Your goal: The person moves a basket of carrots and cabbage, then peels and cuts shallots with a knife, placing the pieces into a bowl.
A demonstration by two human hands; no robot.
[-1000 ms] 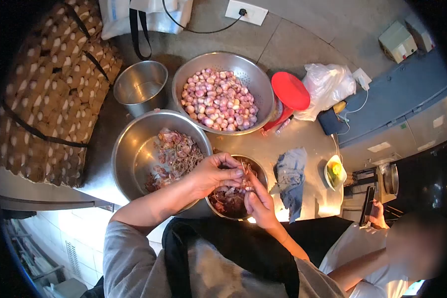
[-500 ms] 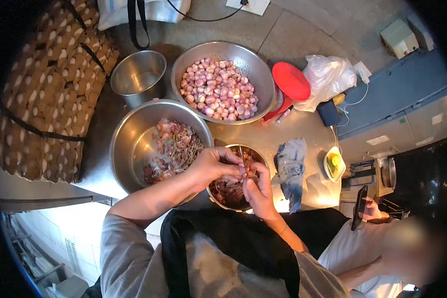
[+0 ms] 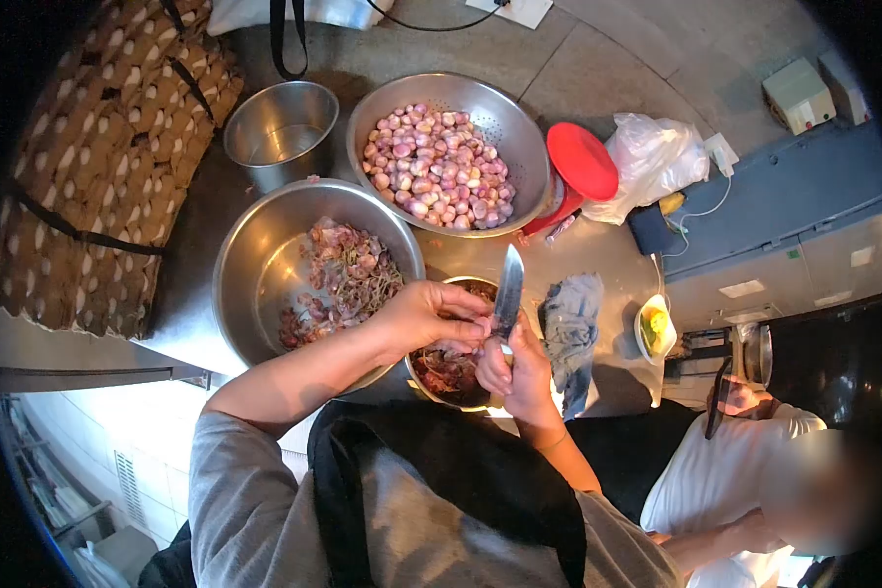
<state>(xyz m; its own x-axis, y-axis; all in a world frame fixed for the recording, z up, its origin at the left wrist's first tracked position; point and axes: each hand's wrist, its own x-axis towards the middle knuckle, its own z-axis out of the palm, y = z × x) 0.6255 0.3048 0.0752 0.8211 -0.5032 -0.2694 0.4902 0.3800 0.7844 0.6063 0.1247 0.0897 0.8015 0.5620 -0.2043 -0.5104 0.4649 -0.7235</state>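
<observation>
My right hand is wrapped round the handle of a small knife, its blade pointing up and away from me. Close beside it, my left hand is closed, fingertips pinching what looks like a small pinkish shallot, mostly hidden by the fingers. Below both hands is a metal pot with dark reddish unpeeled shallots. To the left, a wide steel bowl contains shallot skins and trimmings. Peeled shallots fill much of a large perforated steel bowl farther back.
An emptier steel pot stands at the back left, near stacked egg trays. On the right are a crumpled blue-grey cloth, a red round-topped object, a plastic bag and a small bowl. A person holding a phone is at lower right.
The knife has swung so its broad blade now shows upright above my right hand. My hands have come slightly apart. The view has shifted a little, and the other person's arm has moved.
</observation>
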